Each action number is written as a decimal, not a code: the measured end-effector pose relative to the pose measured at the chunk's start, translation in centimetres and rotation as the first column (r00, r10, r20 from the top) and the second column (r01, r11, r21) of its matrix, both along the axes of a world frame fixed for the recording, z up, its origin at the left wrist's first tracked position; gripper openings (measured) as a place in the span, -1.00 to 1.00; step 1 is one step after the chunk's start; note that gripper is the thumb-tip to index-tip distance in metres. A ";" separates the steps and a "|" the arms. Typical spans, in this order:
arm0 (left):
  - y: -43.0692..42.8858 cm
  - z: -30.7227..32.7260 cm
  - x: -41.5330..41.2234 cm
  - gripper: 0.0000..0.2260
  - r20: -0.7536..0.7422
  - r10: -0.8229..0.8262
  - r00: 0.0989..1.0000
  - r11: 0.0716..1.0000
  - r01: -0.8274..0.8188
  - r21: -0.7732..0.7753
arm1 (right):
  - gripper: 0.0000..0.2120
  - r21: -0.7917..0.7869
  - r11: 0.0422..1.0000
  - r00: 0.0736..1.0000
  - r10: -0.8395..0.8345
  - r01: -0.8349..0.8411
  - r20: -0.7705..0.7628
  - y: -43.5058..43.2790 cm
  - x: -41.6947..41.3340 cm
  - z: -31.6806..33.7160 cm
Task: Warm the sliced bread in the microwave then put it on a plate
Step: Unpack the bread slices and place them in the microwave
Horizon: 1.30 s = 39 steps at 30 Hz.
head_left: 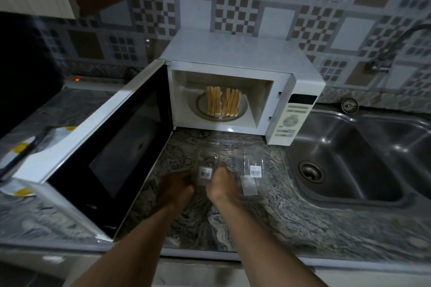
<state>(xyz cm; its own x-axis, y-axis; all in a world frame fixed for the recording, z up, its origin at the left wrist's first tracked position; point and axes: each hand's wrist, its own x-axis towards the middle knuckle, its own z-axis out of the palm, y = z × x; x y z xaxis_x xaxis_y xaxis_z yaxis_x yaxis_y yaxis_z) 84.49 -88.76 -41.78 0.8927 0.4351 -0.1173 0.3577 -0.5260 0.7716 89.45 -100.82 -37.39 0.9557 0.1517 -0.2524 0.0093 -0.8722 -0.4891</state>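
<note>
The left hand (178, 185) and right hand (220, 185) sit close together near the bench's (268, 216) front edge, flanking a clear labelled wrapper (206, 171); blur hides whether their fingers pinch it or merely touch it. The sliced bread (224, 101) stands on edge on the turntable (203, 113) of the open microwave (233, 53) at the back edge. So the wrapper is best laid beside the second wrapper (253, 170) and the door (105, 147) swung shut gently, lest slices topple, though that door half hides what seems a plate (21, 147) at the left end.

Nothing legible: barcode stickers (255, 171) on two clear wrappers (250, 187), microwave panel (291, 121) lettering blurred.
</note>
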 end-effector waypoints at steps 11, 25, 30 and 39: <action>0.3 -0.4 1.0 -0.89 -0.105 0.053 0.993 0.995 -0.044 0.090 | -0.49 0.011 1.000 0.999 0.010 -0.009 -0.046 0.0 0.5 -1.1; 0.9 0.1 1.6 -0.91 -0.204 -0.003 0.979 1.000 0.010 0.030 | -0.44 0.154 0.983 0.994 -0.098 0.104 -0.044 0.1 1.0 -2.2; 1.4 0.3 1.5 -0.92 -0.246 -0.023 0.969 0.999 0.011 -0.050 | -0.49 0.173 0.981 0.995 -0.080 0.089 -0.059 -0.2 0.9 -2.4; 1.2 0.6 1.7 -0.89 -0.274 0.044 0.961 0.994 -0.069 -0.081 | -0.51 0.205 0.969 0.984 -0.108 0.135 -0.140 -0.6 1.5 -2.6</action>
